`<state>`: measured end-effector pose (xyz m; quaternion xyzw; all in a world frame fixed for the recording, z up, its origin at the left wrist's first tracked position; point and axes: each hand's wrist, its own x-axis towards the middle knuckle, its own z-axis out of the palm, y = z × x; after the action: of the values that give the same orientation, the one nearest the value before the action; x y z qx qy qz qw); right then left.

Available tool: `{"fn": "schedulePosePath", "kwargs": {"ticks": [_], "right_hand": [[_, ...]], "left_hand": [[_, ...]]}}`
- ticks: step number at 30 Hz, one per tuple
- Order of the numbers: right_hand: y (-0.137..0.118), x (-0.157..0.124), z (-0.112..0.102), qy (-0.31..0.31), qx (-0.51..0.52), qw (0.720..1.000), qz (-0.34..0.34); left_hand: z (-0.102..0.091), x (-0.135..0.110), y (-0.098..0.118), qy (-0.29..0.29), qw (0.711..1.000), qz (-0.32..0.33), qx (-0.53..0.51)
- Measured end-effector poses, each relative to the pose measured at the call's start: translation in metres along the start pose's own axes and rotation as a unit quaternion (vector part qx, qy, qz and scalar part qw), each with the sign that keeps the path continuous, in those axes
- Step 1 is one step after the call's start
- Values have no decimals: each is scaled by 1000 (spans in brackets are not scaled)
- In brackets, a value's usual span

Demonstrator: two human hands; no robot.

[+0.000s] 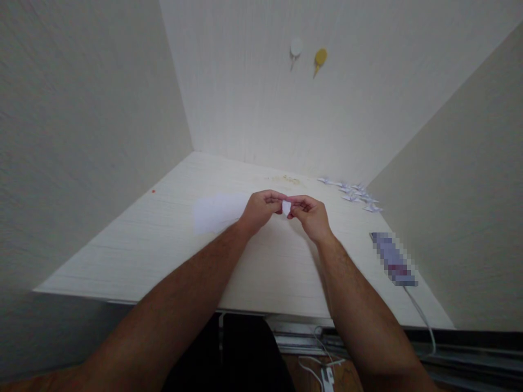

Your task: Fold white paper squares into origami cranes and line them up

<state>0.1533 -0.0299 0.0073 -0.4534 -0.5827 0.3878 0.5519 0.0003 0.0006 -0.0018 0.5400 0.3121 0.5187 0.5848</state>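
A small folded piece of white paper is held up above the table between my two hands. My left hand pinches its left side with thumb and fingers. From the other side, my right hand grips the right edge, fingers curled. The fingertips of both hands nearly meet at the top of the paper. Flat white paper lies on the table behind my left wrist, partly hidden by it. Several folded white paper pieces with pointed ends are grouped at the back right.
The pale table has walls at its back and sides. A blurred-out flat device with a white cable lies at the right. A small red bit is at the left edge. White and yellow hooks hang on the back wall.
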Motion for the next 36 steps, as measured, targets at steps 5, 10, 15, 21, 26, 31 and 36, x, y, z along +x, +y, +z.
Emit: {"fn": "schedulePosePath", "kwargs": {"ticks": [5, 10, 15, 21, 26, 31, 36], "right_hand": [[3, 0, 0, 54, -48, 997, -22], [3, 0, -1, 60, -64, 996, -18], [2, 0, -1, 15, -17, 1000, 21], [3, 1, -3, -7, 13, 1000, -3], [4, 1, -6, -21, 27, 999, 3], [7, 1, -9, -20, 16, 1000, 4], [4, -1, -9, -13, -25, 999, -20]], "left_hand": [[-2, -1, 1, -11, 994, 46, 95], [-1, 0, 0, 9, 983, 72, 166], [2, -2, 2, 0, 992, 24, 123], [4, -4, 7, -16, 1000, -18, 7], [6, -5, 8, -18, 998, -52, -34], [7, -5, 7, -8, 996, -73, -41], [7, -4, 8, 2, 994, -94, -47]]}}
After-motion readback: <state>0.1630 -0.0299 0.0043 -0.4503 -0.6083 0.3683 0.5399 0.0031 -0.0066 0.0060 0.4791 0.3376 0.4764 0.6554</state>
